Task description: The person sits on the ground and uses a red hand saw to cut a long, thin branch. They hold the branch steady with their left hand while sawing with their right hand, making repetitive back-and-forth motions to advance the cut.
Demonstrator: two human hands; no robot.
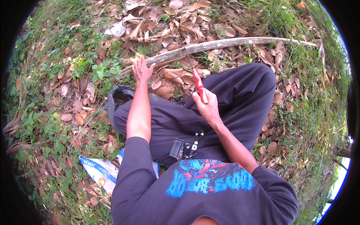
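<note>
My left hand [142, 70] reaches forward and rests its fingers on the near end of a long dry grey branch [210, 47] lying across the leaf litter. In my right hand [205, 105] I grip a red-handled cutting tool [198, 84], which points up toward the branch with its tip close to it. Both arms stretch out over my crouched legs in dark trousers [240, 93]. I cannot make out the tool's blade.
Dry brown leaves [168, 22] and low green weeds [93, 69] cover the ground. A dark plastic bag [119, 95] lies by my left knee. A white and blue sack [99, 170] sits at the lower left. Keys and a small device [187, 147] hang at my waist.
</note>
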